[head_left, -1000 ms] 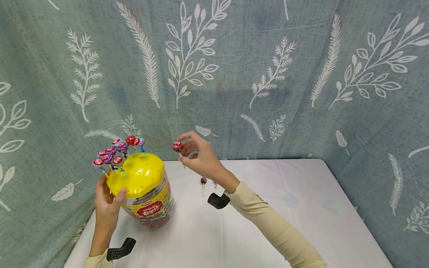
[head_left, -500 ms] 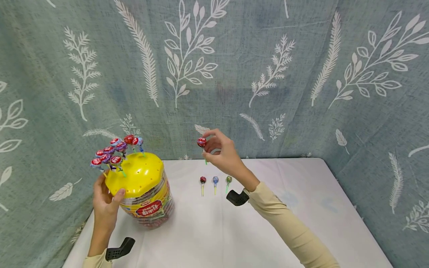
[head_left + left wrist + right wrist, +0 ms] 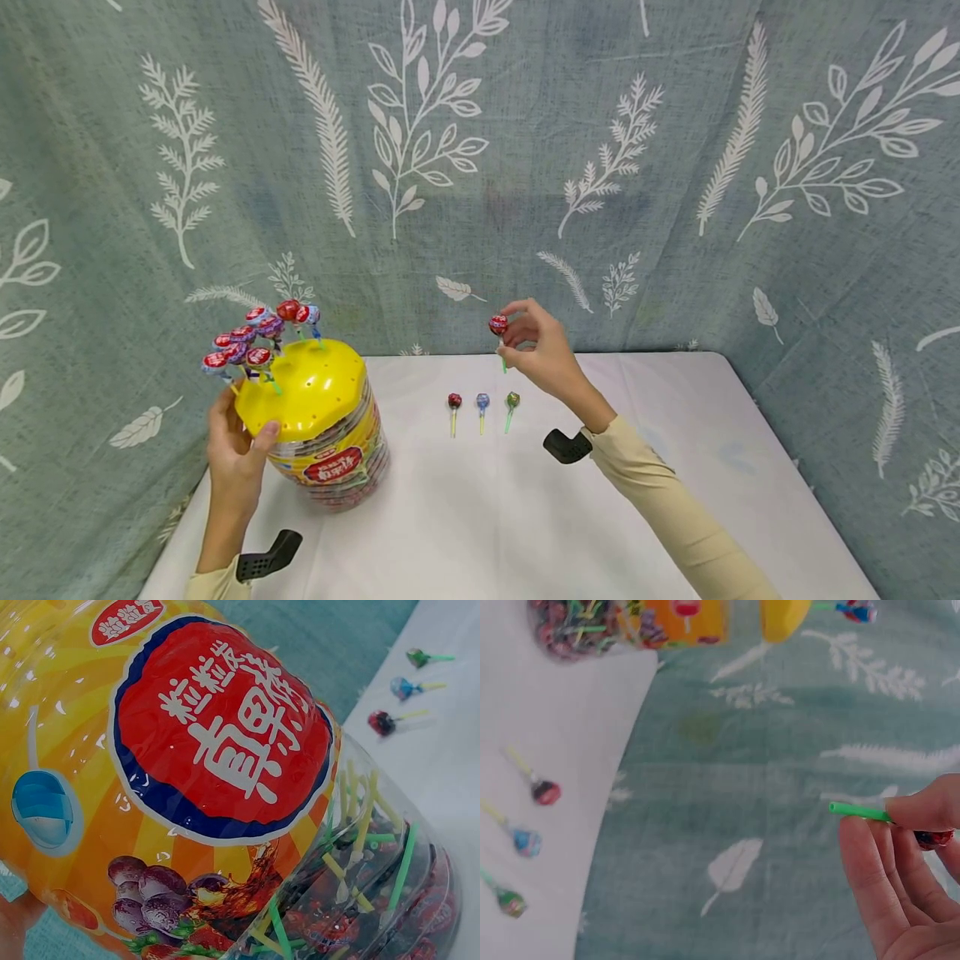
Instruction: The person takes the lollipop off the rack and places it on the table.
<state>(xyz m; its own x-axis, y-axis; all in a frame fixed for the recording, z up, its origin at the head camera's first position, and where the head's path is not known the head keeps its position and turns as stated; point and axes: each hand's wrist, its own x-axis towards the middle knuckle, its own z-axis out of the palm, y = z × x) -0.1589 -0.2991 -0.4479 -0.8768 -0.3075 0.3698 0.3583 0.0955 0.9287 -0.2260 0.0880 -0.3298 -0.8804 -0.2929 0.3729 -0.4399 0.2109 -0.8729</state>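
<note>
My right hand (image 3: 546, 348) pinches a red-wrapped lollipop (image 3: 498, 325) upright above the back of the table. Its green stick (image 3: 859, 812) pokes out between thumb and fingers in the right wrist view. My left hand (image 3: 238, 458) grips the side of a big lollipop jar (image 3: 337, 467), thumb on the edge of its yellow lid (image 3: 315, 392). Several wrapped lollipops (image 3: 243, 337) stand in holes along the lid's left and back. In the left wrist view the jar's label (image 3: 225, 735) fills most of the picture, with lollipops (image 3: 360, 900) inside the clear base.
On the white table (image 3: 600, 500), three lollipops lie in a row: a dark red one (image 3: 454, 402), a blue one (image 3: 482, 402) and a green one (image 3: 512, 400). A patterned green curtain (image 3: 510, 208) rises behind and beside the table.
My right hand has moved rightward, away from the jar, carrying the red lollipop past the row on the table. The green and blue lollipops there came into view. My left hand stays on the jar.
</note>
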